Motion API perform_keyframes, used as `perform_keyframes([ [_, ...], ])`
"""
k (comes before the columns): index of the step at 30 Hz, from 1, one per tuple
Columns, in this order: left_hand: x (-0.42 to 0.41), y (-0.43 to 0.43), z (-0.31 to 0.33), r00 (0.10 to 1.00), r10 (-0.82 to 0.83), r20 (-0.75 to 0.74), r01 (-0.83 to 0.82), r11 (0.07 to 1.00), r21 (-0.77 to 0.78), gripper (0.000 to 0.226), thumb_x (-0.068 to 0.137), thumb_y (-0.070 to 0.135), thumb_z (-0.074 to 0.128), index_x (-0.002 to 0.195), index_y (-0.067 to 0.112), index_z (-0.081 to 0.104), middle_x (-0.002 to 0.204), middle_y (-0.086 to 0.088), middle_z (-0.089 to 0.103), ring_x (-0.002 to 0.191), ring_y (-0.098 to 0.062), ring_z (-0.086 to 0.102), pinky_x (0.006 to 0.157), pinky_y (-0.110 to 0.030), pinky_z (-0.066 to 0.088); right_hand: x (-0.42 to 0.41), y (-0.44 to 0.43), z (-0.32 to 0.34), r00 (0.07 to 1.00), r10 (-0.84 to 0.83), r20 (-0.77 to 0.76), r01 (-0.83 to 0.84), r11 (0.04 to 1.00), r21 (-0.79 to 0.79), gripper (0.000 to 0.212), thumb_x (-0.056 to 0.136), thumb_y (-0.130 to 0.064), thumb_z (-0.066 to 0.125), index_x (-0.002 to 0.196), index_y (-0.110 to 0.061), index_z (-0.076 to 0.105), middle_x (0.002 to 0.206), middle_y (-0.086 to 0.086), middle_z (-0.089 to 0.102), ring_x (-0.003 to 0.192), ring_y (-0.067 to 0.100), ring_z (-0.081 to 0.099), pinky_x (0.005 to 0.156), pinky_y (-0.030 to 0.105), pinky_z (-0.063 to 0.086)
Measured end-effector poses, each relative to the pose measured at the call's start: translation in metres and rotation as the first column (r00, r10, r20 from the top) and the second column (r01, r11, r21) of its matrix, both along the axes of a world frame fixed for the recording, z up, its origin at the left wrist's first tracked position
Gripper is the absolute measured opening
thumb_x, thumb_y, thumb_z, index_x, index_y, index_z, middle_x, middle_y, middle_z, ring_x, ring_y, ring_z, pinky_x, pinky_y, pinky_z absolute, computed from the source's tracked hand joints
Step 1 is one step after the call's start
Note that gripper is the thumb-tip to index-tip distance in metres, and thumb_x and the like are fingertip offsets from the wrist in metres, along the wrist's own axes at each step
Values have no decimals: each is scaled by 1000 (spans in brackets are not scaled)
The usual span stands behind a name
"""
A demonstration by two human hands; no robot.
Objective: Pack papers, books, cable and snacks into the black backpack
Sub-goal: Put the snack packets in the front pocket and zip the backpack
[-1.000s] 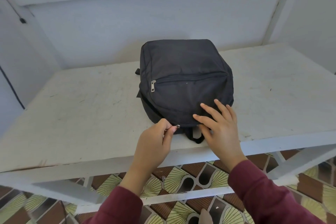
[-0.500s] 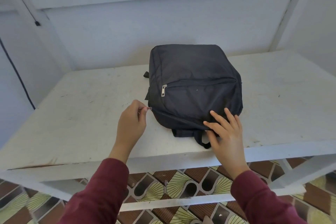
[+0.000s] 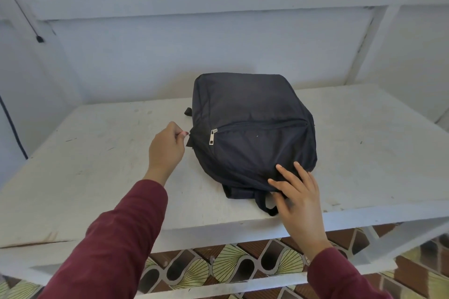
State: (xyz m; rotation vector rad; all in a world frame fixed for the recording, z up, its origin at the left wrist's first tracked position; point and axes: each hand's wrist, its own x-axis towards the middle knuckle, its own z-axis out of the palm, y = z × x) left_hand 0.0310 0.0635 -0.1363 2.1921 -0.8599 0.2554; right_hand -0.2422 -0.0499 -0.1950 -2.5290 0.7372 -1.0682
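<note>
The black backpack lies flat on the white table, near the table's front edge. At the backpack's left side, your left hand pinches the small zipper pull of the main opening. Your right hand presses with straight, spread fingers on its near right corner. Draw the pull along the seam, not away from it, and press the cloth taut. Behind the backpack is a pale wall; below it are patterned floor tiles.

Tabletop gives room left and right of the backpack; wall behind, shelf above.
</note>
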Motion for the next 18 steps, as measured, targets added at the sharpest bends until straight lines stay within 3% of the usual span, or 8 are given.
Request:
perform_keyframes([
  [2, 3, -8, -2, 998, 18, -64, -20, 999, -41, 14, 93, 14, 51, 81, 7, 50, 75, -7, 59, 67, -24, 52, 54, -29, 36, -1, 0, 0, 1000, 2, 8, -2, 1000, -15, 30, 85, -29, 46, 98, -21, 71, 127, -1, 60, 132, 23, 33, 104, 56, 33],
  [8, 0, -19, -5, 967, 57, -247, -87, 990, -112, 15, 94, 16, 50, 85, 5, 54, 80, -7, 60, 76, -25, 56, 60, -26, 34, 1, -2, -2, 1000, 1, 17, 0, 1000, -23, 28, 84, -30, 47, 97, -22, 71, 126, -2, 59, 131, 22, 34, 103, 55, 33],
  [11, -3, -18, -6, 965, 6, -263, -31, 996, -89, 16, 96, 10, 43, 105, 5, 56, 102, -10, 61, 91, -21, 55, 75, -27, 39, 0, -5, -5, 1000, 8, -11, -9, 999, -51, 25, 83, -27, 52, 99, -22, 71, 127, -2, 59, 131, 23, 35, 103, 55, 34],
  [13, -7, -12, -5, 986, -25, -165, 7, 995, -103, 26, 96, 11, 42, 120, 8, 52, 119, -9, 57, 109, -24, 52, 89, -30, 41, -2, -7, -5, 999, 25, -46, -28, 997, -74, 28, 84, -30, 50, 104, -23, 69, 129, -3, 57, 131, 24, 35, 104, 52, 33],
  [15, -20, 0, -4, 993, -116, 30, 119, 985, -122, 34, 95, 20, 46, 128, 10, 48, 128, -7, 54, 118, -22, 47, 98, -32, 36, -6, -8, -4, 994, 49, -100, -57, 995, -79, 34, 85, -37, 49, 114, -27, 63, 134, -5, 52, 134, 22, 32, 107, 48, 27],
  [18, -52, 18, -6, 861, -403, 310, 408, 912, 54, 52, 89, 40, 48, 135, 16, 41, 137, -2, 46, 127, -15, 39, 106, -31, 27, -18, -11, 0, 976, 111, -186, -119, 992, -32, 50, 85, -48, 47, 133, -35, 43, 146, -9, 37, 139, 14, 23, 113, 41, 22],
])
